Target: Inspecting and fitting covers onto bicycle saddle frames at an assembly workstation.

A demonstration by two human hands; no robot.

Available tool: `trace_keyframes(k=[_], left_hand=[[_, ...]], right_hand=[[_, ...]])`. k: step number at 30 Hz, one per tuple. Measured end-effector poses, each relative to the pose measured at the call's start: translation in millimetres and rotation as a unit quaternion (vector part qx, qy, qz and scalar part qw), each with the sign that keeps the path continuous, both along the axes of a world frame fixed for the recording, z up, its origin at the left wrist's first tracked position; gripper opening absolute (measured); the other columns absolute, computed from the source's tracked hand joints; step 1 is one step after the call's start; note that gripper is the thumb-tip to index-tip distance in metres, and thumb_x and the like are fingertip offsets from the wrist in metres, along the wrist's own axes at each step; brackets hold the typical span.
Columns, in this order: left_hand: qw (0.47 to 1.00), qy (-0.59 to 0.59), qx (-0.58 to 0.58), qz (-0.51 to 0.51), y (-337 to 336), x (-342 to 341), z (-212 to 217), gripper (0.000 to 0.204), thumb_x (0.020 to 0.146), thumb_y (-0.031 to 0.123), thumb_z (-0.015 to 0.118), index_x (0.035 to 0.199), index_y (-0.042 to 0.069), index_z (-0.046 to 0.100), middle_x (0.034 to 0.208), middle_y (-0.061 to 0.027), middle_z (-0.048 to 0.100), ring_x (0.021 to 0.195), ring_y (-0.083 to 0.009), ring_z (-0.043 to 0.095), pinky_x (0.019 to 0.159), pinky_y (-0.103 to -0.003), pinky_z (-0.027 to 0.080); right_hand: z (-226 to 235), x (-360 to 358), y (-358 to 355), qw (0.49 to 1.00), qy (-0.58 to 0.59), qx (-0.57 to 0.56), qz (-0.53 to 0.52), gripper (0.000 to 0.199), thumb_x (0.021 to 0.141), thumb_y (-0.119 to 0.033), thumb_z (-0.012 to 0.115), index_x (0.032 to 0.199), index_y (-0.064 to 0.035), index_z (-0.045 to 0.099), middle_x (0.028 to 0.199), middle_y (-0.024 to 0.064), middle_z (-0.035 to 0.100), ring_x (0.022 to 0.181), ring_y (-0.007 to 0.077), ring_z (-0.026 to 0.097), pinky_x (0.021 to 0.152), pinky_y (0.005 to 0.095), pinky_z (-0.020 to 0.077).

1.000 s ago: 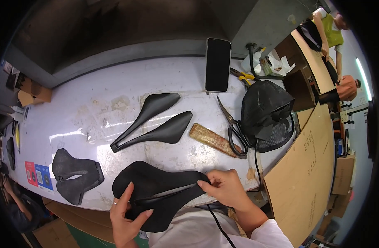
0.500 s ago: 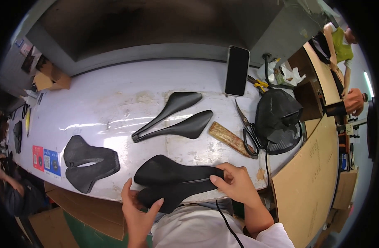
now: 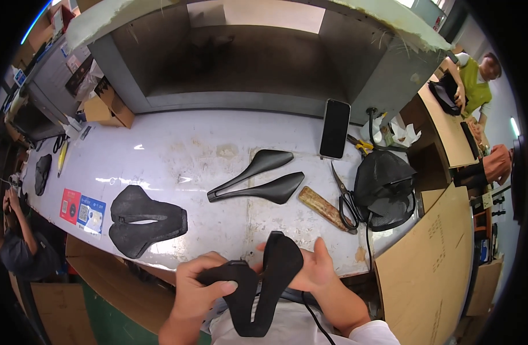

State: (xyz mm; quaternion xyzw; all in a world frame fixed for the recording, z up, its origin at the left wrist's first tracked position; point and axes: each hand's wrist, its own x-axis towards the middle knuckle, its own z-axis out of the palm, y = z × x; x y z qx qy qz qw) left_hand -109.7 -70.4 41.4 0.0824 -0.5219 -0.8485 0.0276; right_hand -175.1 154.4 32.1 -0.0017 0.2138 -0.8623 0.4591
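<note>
A black bicycle saddle [image 3: 255, 293] with a long central slot hangs above the table's near edge, its narrow end toward me. My left hand [image 3: 203, 290] grips its left wing, thumb on top and fingers beneath. Behind the right wing lies my right hand [image 3: 315, 270], palm up against it, thumb stretched away and the other fingers mostly hidden. A second dark saddle piece [image 3: 177, 221], broader and with a short slot, lies on the table to the left. Farther off, a smooth, shiny black saddle shell [image 3: 258, 187] with two prongs rests on the table.
Right of the shell lie a worn brown bar [image 3: 327, 210], black-handled scissors [image 3: 347, 201] and a black mesh bag [image 3: 384, 190]. A phone [image 3: 335, 129] stands behind them. A grey metal hood [image 3: 218, 102] backs the white table [image 3: 160, 138]. Cardboard [image 3: 419, 270] borders the right; people are at both sides.
The held saddle has turned, so its narrow end now points toward me instead of right. My right hand has left that end and moved behind the right wing. The view has tilted up.
</note>
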Motion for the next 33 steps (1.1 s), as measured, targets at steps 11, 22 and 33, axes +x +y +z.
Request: trace_keyframes(k=[11,22,33], left_hand=[[0.688,0.433,-0.581,-0.042,20.1,6.0,91.0,0.012,0.069,0.011,0.08,0.08,0.012,0.075,0.086,-0.0022,0.066,0.083,-0.0226,0.063,0.074,-0.038,0.05],[0.734,0.326,-0.585,0.111,3.3,10.7,67.5,0.016,0.076,0.004,0.073,0.092,0.008,0.071,0.085,-0.0042,0.065,0.071,-0.0209,0.059,0.061,-0.035,0.043],[0.967,-0.035,-0.134,-0.215,-29.7,3.1,48.2,0.013,0.094,0.011,0.067,0.097,-0.001,0.066,0.071,0.0013,0.061,0.061,-0.0021,0.052,0.053,-0.019,0.04]], right_hand=[[33.2,-27.6,21.6,0.812,0.461,0.333,-0.13,0.031,0.08,-0.008,0.077,0.108,0.0006,0.069,0.112,0.0198,0.066,0.107,0.0288,0.064,0.091,0.0379,0.0488],[65.7,-33.1,38.4,0.792,0.545,0.202,-0.188,0.048,0.059,-0.003,0.089,0.095,-0.0062,0.058,0.12,0.0314,0.059,0.102,0.029,0.066,0.09,0.0369,0.0515],[80.6,-41.8,51.3,0.768,0.607,0.149,-0.139,0.039,0.062,0.004,0.084,0.093,-0.0019,0.063,0.113,0.0345,0.062,0.094,0.0343,0.069,0.081,0.0377,0.0569]])
